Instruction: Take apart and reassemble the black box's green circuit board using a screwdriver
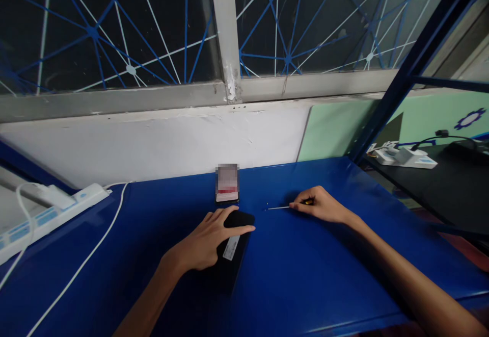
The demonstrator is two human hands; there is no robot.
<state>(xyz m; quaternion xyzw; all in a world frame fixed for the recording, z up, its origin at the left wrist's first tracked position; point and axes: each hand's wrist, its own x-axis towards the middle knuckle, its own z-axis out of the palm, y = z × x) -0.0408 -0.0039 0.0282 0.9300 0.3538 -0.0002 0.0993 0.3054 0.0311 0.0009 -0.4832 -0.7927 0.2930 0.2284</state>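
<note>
My left hand (204,240) lies across a flat black slab-like device (237,250) with a white label (231,248). Its thumb reaches the right edge and the fingers the far end, gripping the device; the palm hides its left side. To the right, my right hand (319,204) is closed around a screwdriver (278,208), whose yellow and dark handle is mostly covered. The thin metal shaft points left, close above the table, near tiny specks (266,205) that may be screws. Behind the device a phone (227,197) leans upright, its screen lit and partly blurred.
On the blue table (290,276), a white power strip (57,212) with a plug and cable (103,237) lies at the left. A white wall and window frame rise behind. At right, past a blue post (382,107), another power strip (407,157) sits on a black surface.
</note>
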